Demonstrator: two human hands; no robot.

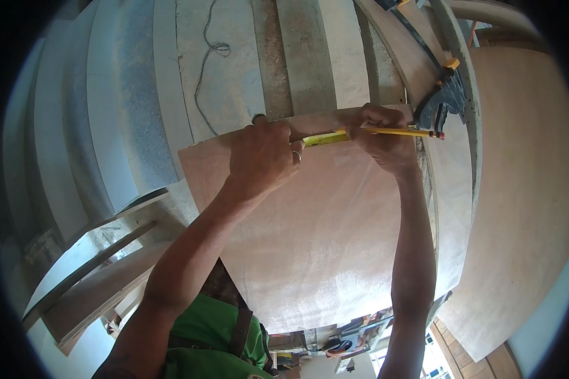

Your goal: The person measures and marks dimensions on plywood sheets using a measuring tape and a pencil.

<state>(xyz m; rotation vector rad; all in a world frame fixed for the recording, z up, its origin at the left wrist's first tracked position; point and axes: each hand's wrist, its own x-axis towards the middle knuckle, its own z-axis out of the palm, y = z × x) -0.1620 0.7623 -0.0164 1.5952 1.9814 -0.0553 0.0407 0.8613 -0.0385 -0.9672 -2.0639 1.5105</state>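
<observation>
A reddish plywood sheet (310, 234) lies in front of me, its far edge running under both hands. My left hand (262, 151), with a ring on one finger, is closed at that edge on a yellow tape measure (325, 138). The tape's blade stretches along the edge between my hands. In my closed right hand (382, 139) is a yellow pencil (417, 132), its eraser end pointing right. The right hand's fingers are at the other end of the visible tape, near the pencil's point, which they partly hide.
A black clamp with orange parts (442, 95) grips boards just right of my right hand. Another large plywood panel (518, 189) stands at the right. A grey cord (202, 82) lies on the boards beyond. At the lower left are wooden strips (95, 290).
</observation>
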